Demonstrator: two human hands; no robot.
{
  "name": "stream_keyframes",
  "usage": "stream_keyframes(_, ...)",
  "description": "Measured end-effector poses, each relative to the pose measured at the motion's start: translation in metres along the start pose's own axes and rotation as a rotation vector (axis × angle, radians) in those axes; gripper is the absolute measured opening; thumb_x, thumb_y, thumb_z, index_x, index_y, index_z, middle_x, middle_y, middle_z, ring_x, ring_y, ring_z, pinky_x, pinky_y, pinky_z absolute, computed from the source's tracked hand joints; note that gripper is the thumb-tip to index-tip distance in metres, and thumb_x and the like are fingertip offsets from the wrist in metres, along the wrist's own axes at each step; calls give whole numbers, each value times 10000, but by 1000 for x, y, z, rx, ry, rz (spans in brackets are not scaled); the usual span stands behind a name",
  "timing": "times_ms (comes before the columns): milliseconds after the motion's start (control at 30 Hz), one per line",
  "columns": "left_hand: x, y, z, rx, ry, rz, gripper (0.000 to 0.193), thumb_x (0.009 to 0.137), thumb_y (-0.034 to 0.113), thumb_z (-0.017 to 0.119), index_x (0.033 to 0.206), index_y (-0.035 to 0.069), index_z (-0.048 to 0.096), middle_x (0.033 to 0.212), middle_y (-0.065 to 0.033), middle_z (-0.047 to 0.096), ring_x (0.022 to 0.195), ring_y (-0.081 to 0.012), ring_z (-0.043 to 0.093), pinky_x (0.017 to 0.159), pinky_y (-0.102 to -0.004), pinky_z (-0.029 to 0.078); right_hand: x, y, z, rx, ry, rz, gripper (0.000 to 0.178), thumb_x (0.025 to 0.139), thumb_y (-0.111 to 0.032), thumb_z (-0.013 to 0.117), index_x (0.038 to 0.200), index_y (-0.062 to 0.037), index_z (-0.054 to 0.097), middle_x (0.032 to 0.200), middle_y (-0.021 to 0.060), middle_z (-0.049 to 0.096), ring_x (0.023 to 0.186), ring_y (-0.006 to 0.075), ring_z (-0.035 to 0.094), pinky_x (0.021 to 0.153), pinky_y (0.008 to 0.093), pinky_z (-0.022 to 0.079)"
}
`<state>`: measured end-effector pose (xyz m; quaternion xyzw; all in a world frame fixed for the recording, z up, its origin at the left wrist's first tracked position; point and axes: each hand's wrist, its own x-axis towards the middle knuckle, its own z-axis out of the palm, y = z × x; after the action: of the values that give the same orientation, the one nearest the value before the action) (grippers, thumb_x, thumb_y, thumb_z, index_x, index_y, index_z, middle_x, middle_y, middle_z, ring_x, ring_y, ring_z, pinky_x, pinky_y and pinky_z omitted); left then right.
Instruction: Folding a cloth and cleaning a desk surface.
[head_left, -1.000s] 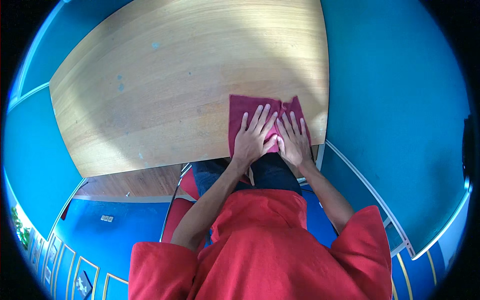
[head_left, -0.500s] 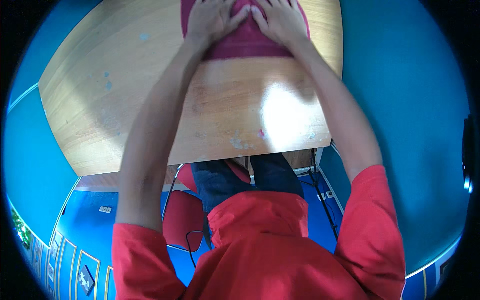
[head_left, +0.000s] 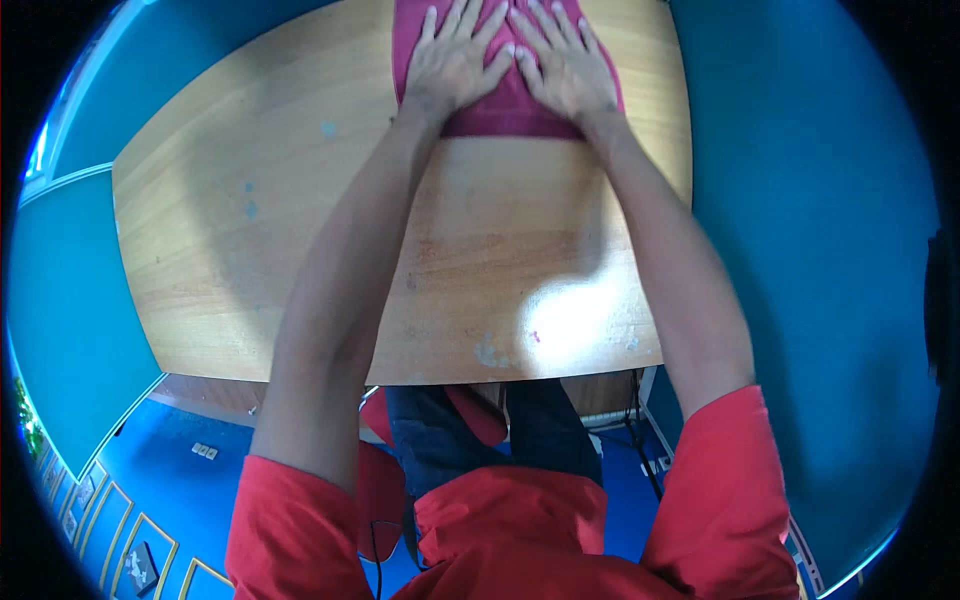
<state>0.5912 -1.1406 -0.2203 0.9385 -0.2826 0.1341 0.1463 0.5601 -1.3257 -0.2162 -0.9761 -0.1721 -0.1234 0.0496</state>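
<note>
Cloth (head_left: 512, 120) on tbl (head_left: 500, 240), L/R hands (head_left: 452, 72) (head_left: 572, 82) flat atop

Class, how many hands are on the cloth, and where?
2: the left hand on the left of the cloth, the right hand on its right; the cloth's far end is cropped.

Counted at the station: left hand (head_left: 450, 68), one; right hand (head_left: 570, 78), one; maroon cloth (head_left: 510, 118), one; wooden tabletop (head_left: 480, 220), one; red sleeves (head_left: 300, 530), two; dark trouser legs (head_left: 432, 440), two; pink mark (head_left: 535, 337), one; pale blue marks (head_left: 251, 210), at least three; yellow-bordered wall panels (head_left: 111, 520), at least three
</note>
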Motion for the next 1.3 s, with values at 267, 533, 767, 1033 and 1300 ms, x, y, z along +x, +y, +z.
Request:
stream_keyframes(267,-136,77,-45,-16,-250,-55,718,1023,467,470,1640,144,298,1711,-198,194,1591,-357,166,1272,-574,120,-145,-87,-48,104,-196,66,653,1028,-370,446,1592,-49,362,1684,137,299,1571,327,236,1292,530,129)
stream_keyframes(533,-303,166,-111,-143,-492,-166,713,1016,488,475,1632,160,331,1708,-182,221,1597,-333,164,1271,-572,111,-302,-179,-108,294,-466,70,642,1004,-356,547,1560,-62,421,1668,145,328,1559,348,265,1271,559,158)
stream_keyframes(767,-292,154,-106,-213,-503,-188,737,1004,505,502,1634,166,327,1716,-132,229,1601,-283,169,1277,-557,85,-285,-172,-99,305,-486,39,603,1003,-334,543,1535,-63,456,1647,155,360,1549,349,290,1269,558,150)
stream_keyframes(1033,-173,61,-71,-148,-361,-229,750,1000,478,497,1653,181,278,1723,-138,204,1605,-286,151,1279,-559,98,-138,-125,-51,237,-310,51,598,1019,-328,496,1562,-86,432,1665,121,342,1574,305,238,1281,553,140)
stream_keyframes(1300,-32,-52,-29,-26,-22,-33,714,1021,447,486,1567,-1,380,1630,-233,363,1546,-353,291,1259,-541,200,29,-62,6,-12,-135,22,605,1047,-371,449,1609,-164,365,1681,81,326,1557,311,277,1272,528,190)
